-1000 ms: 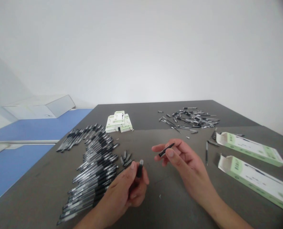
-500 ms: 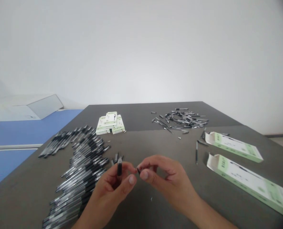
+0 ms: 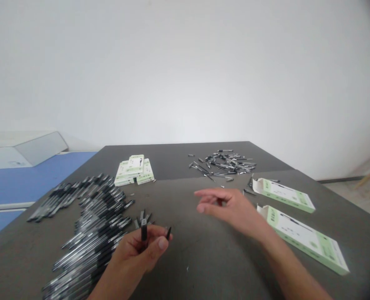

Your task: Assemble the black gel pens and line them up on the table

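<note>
**Left hand pinches a short black pen section; right hand is open and empty.**

The curled left hand (image 3: 131,254) grips one short black pen section (image 3: 144,230) upright between thumb and fingers, with one small black pen tip (image 3: 168,233) just beside the fingertips; whether it is held, I cannot tell. The right hand (image 3: 231,208) is well apart, fingers loosely spread around nothing. Just beyond the left hand stand a few loose pen parts (image 3: 137,223), beside a heap of black pens (image 3: 94,233), too many to count. Farther off on the dark grey table (image 3: 178,154) are one stack of white-and-green boxes (image 3: 134,170), a scattered pile of pen pieces (image 3: 222,163) and two long open cartons (image 3: 300,237).
</note>
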Motion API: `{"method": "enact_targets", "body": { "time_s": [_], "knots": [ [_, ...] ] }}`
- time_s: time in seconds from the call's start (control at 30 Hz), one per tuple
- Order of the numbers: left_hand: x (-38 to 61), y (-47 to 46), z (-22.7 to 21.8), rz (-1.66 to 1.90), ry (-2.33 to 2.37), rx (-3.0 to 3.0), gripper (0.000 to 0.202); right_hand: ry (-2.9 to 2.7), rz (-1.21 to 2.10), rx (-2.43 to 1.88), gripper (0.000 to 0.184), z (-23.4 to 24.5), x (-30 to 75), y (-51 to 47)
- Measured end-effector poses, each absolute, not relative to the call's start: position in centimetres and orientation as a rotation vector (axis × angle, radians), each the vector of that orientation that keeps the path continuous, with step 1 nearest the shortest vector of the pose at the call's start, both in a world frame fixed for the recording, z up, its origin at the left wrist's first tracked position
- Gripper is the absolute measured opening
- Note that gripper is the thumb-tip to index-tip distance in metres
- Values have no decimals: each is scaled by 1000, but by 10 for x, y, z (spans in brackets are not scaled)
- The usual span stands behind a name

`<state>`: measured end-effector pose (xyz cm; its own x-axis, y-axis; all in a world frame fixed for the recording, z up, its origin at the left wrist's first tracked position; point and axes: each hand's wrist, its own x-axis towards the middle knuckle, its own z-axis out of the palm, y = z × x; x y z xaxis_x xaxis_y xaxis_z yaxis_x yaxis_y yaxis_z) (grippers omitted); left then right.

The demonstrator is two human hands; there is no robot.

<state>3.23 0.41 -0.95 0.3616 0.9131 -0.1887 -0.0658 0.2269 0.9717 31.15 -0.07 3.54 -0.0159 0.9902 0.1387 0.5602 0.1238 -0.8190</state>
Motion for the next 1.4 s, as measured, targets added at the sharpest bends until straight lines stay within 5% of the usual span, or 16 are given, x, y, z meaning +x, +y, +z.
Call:
{"method": "enact_targets", "body": {
  "time_s": [0.13,0.4,0.97,1.2,1.4],
  "knots": [
    [37,7,-9,844,922,1143,63,-1665,431,-2113,33,44,399,22],
    [37,6,-10,834,973,1163,64,-1703,583,-2524,53,16,459,28],
    [43,-4,6,745,1087,1159,62,-1695,668,-2774,22,1,441,38],
    [47,-5,5,788,1135,1183,71,-1635,594,-2669,23,4,434,42],
    [42,-1,0,777,1082,1223,56,-1596,593,-2302,31,8,421,39]
  ]
}}
